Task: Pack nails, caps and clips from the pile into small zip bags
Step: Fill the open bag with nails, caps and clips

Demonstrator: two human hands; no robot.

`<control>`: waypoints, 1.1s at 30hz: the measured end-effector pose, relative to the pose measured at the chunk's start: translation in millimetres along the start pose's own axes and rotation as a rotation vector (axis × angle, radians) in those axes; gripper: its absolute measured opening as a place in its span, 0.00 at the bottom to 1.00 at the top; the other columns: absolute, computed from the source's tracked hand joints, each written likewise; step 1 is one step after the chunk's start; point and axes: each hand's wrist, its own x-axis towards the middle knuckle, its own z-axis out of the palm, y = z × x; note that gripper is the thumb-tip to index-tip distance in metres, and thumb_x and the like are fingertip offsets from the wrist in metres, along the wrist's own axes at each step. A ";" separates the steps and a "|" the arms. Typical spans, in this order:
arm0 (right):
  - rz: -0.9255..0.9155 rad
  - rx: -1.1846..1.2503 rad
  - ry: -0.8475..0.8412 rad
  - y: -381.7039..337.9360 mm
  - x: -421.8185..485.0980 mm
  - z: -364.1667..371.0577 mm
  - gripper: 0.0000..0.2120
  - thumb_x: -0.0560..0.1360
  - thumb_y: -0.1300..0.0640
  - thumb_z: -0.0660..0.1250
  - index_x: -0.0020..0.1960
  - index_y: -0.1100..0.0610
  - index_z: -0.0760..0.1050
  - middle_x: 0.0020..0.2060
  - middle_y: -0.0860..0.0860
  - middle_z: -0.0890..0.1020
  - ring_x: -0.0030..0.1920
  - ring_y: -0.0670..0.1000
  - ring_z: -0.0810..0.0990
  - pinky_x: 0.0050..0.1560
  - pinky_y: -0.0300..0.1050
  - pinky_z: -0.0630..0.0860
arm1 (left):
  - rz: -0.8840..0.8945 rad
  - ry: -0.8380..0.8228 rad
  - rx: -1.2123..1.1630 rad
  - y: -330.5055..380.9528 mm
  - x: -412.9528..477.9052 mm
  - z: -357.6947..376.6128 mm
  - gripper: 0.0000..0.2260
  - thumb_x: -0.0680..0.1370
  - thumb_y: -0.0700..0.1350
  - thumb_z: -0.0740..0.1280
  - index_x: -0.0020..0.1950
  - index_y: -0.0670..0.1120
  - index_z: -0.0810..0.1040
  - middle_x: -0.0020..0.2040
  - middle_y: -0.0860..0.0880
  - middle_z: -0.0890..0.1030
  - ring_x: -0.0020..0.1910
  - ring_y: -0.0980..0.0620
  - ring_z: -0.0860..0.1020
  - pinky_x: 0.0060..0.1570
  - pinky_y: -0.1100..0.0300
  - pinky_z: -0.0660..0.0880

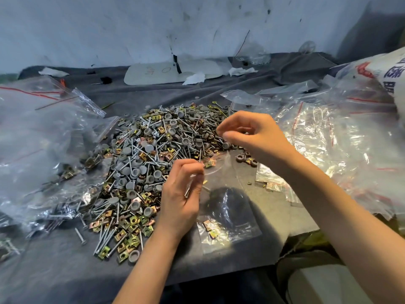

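Head view — left hand [182, 189] pinches the zip bag [230, 218], right hand [249, 134] nips a small part [244, 131] — hold its mouth wide.

One heap [153, 154] of silver nails, round grey plastic caps and brass-coloured square metal clips lies on the desk [65, 270], its pieces too many to count. One small clear zip bag [232, 218] contains two clips. Two hands show: left hand [182, 194], right hand [252, 137]. At the back are three crumpled white paper scraps [53, 71] [194, 78] [241, 70] and one pale flat board [153, 73]; at the right is one white woven printed sack [392, 71].
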 end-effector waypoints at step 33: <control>-0.175 -0.188 -0.250 -11.3 13.4 7.7 0.04 0.71 0.61 0.73 0.45 0.54 0.82 0.38 0.44 0.83 0.40 0.43 0.81 0.43 0.36 0.76 | -0.016 0.058 0.171 -4.2 0.2 0.3 0.09 0.77 0.35 0.62 0.52 0.48 0.71 0.46 0.48 0.75 0.45 0.62 0.73 0.47 0.75 0.69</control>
